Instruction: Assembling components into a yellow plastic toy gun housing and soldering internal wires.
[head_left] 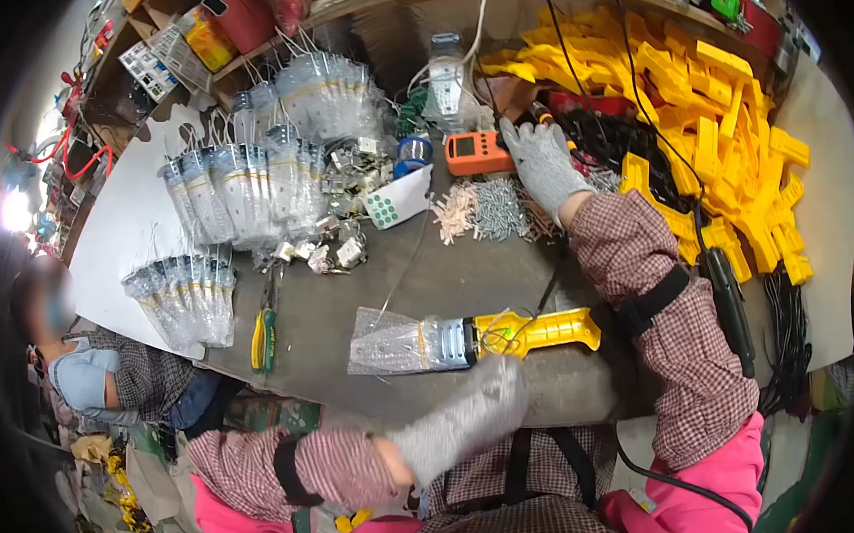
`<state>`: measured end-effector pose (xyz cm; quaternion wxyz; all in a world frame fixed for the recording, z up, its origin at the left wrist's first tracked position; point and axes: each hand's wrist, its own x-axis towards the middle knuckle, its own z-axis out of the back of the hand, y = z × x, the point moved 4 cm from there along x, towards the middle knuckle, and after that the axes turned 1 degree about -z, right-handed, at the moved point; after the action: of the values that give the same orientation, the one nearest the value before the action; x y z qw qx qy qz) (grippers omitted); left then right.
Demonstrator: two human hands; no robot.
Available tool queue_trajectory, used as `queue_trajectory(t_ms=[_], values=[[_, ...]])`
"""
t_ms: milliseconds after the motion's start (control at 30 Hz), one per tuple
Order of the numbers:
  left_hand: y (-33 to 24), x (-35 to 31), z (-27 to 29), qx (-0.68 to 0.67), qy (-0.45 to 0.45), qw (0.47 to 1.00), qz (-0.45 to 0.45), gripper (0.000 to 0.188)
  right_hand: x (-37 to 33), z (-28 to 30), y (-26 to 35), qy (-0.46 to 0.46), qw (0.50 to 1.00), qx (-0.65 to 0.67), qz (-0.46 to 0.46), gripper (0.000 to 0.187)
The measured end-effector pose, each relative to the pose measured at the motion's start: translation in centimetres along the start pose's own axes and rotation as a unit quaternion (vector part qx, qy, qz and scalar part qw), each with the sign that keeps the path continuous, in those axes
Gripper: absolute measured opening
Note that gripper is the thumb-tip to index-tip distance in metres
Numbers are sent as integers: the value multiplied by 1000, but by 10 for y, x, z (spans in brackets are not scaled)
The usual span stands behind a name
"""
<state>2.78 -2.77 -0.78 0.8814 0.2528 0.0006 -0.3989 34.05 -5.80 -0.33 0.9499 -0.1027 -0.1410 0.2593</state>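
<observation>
On the grey worktop lies a yellow plastic handle shell [562, 331] with thin wires in its hollow. Joined to its left end is a part with a dark blue and metal end [455, 344], wrapped in bubble wrap [390, 346]. My left hand [473, 416], in a grey glove, is just below the handle; motion smears its fingers. My right hand [546, 167], gloved alike, reaches to the back with fingers stretched out. It is beside an orange meter [478, 153] and near a black and orange tool handle [541, 112]. I see nothing held in it.
Small screws [501, 213] lie in heaps below my right hand. Yellow shells [719, 136] pile up at the back right. Bubble-wrapped parts [240, 192] stand in rows at left, near green-handled pliers [265, 340]. Black cables [636, 66] hang across the right. Another person [108, 376] sits far left.
</observation>
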Motion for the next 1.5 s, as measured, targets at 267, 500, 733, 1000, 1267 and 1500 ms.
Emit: queue_trajectory(t_ms=[267,500,733,1000,1267,1500], values=[[10,4,6,-84,-55,995,-18,24,3,-12,-5,-78,996,-42,-4,56],[38,13,10,-353,174,912,116,18,4,-9,3,-71,997,-23,7,59],[27,10,5,-216,100,971,-3,22,-3,-11,0,-79,993,-85,6,61],[50,-1,-10,127,-187,887,-403,26,5,-5,-4,-55,997,-36,38,61],[92,-46,-67,-380,-111,913,100,95,5,6,-15,-86,989,-17,122,40],[84,-46,-82,-436,-97,888,112,85,26,15,-34,8,968,96,231,50]])
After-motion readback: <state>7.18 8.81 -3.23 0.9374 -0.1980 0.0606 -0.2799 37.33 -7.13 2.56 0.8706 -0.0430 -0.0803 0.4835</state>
